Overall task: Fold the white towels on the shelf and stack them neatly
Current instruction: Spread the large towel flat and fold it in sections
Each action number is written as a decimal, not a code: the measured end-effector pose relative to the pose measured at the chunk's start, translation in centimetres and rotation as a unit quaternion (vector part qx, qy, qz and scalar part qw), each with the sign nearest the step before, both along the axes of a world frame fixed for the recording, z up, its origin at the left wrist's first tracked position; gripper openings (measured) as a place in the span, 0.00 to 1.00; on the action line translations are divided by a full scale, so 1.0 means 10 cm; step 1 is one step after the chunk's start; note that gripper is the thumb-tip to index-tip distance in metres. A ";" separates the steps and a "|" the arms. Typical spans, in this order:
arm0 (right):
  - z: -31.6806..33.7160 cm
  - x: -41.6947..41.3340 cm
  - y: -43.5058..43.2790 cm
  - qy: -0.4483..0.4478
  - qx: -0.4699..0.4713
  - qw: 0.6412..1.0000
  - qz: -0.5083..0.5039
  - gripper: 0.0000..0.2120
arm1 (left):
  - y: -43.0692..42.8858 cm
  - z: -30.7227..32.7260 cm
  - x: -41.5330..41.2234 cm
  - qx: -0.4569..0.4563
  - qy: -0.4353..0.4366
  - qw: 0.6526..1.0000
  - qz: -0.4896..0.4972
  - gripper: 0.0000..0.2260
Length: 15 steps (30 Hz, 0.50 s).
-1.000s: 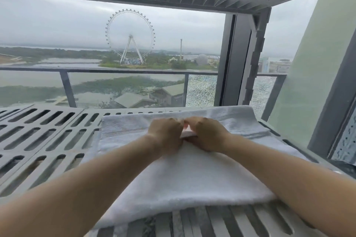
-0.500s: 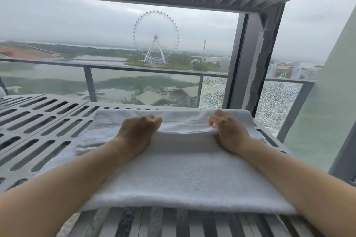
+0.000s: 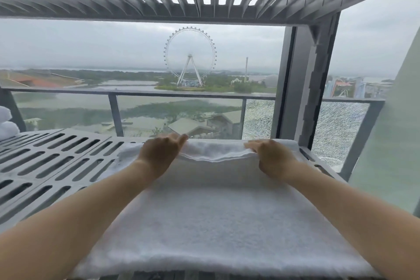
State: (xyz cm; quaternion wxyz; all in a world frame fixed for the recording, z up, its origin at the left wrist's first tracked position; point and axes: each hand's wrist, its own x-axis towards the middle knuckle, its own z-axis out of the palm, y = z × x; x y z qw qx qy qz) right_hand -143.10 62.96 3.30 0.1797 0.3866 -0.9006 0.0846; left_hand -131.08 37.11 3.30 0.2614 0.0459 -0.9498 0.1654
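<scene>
Head view: I see my left hand (image 3: 162,154) and right hand (image 3: 273,158) well apart, fingers clamped on the far edge of the white towel (image 3: 216,216), lying flat on the slatted shelf (image 3: 56,161).

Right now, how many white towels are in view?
3: one folded white terry towel held by left hand and right hand; two stacked towels far left. Others may be hidden.

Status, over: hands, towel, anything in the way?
Hands: left hand and right hand grip white towel at far edge. Rest of it flat on slatted shelf. Nothing blocking; other towels far left.
</scene>
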 end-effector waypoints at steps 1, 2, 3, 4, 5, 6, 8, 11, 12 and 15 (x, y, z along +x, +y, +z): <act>-0.07 -0.01 0.01 -0.014 0.013 1.000 0.021 0.30 | -0.02 -0.05 -0.02 -0.011 -0.006 1.000 -0.004 0.22; -0.13 -0.02 0.04 -0.029 0.015 0.999 0.037 0.31 | -0.03 -0.10 -0.04 -0.010 -0.019 1.000 -0.015 0.22; -0.16 -0.03 0.07 -0.044 0.006 0.998 0.044 0.32 | -0.03 -0.15 -0.06 -0.001 -0.034 0.999 -0.031 0.21; -0.18 -0.05 0.10 -0.053 -0.007 0.998 0.041 0.32 | -0.03 -0.18 -0.07 0.011 -0.047 0.998 -0.046 0.20; -0.18 -0.06 0.13 -0.056 -0.017 0.998 0.034 0.32 | -0.04 -0.18 -0.07 0.021 -0.052 0.997 -0.059 0.20; -0.18 -0.06 0.15 -0.055 -0.019 0.998 0.026 0.32 | -0.05 -0.17 -0.07 0.027 -0.053 0.996 -0.068 0.20; -0.18 -0.02 0.15 -0.024 -0.017 1.000 0.010 0.30 | -0.08 -0.17 -0.04 0.033 -0.052 0.995 -0.079 0.20; -0.18 0.07 0.11 0.051 -0.005 0.998 -0.032 0.25 | -0.09 -0.17 0.04 0.037 -0.053 0.994 -0.085 0.18; -0.18 0.09 0.10 0.069 0.004 0.997 -0.047 0.23 | -0.09 -0.16 0.06 0.040 -0.050 0.994 -0.087 0.18; -0.20 0.11 0.11 0.059 0.023 0.996 -0.059 0.24 | -0.08 -0.15 0.09 0.038 -0.044 0.994 -0.091 0.18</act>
